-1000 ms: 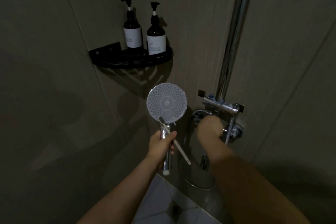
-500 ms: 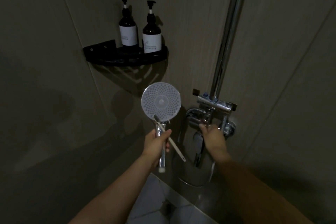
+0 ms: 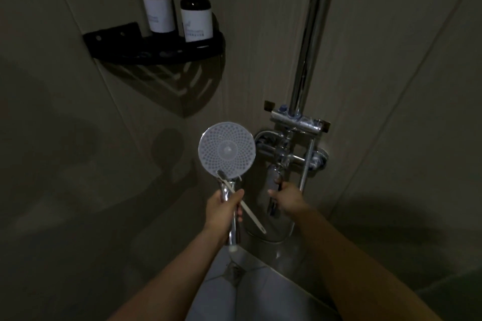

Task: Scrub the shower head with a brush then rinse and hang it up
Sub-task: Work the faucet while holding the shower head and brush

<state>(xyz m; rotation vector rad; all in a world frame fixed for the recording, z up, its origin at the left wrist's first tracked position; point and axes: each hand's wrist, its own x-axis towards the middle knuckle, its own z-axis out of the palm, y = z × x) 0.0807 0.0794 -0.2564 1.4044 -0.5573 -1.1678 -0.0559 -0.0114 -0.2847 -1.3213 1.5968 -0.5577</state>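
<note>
Shower corner, shower head (image 3: 226, 151) upright, face cameraward.

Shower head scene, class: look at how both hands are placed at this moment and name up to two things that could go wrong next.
1. The left hand clamps both the shower head handle and the toothbrush in one grip; wet, either could slip and drop.
2. The right hand is on the faucet lever while the spray face points up at the camera. If water starts, it may spray the person.
</note>
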